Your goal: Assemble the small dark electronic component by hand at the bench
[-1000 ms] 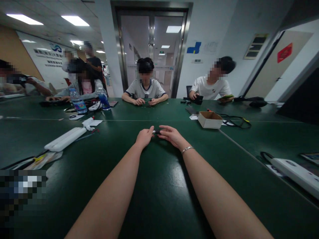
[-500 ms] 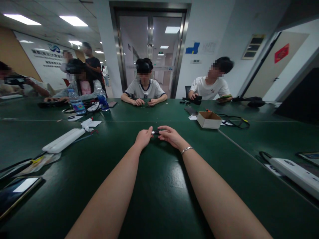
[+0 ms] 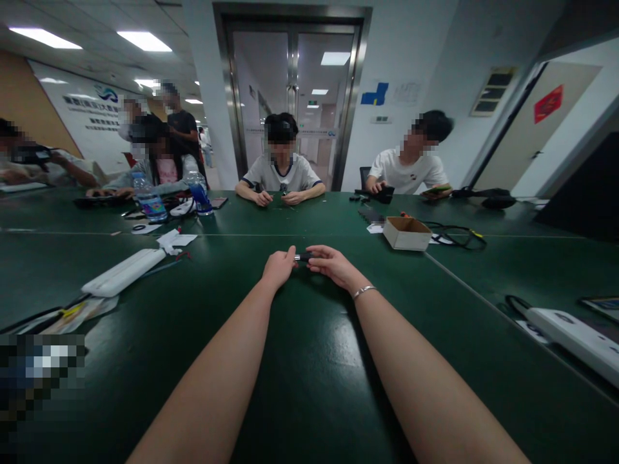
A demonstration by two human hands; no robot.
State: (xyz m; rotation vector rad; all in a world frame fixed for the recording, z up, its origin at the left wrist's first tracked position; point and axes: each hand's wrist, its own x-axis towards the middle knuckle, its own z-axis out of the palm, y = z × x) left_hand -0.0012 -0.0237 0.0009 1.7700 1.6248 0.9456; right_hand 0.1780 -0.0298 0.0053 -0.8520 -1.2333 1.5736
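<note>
Both my arms reach far out over the dark green table (image 3: 309, 361). My left hand (image 3: 279, 266) and my right hand (image 3: 333, 263) meet at the table's middle, fingers pinched together on a small dark object (image 3: 304, 257) with a pale tip held between them. A thin bracelet (image 3: 363, 290) circles my right wrist. The object is too small to name.
A white power strip (image 3: 123, 272) lies to the left, another (image 3: 573, 334) at the right edge with a black cable. An open cardboard box (image 3: 407, 232) sits right of centre. Two water bottles (image 3: 149, 200) stand at far left. Several people sit around the table's far side.
My hands stay in the same place on the small object. The person opposite has shifted their hands slightly.
</note>
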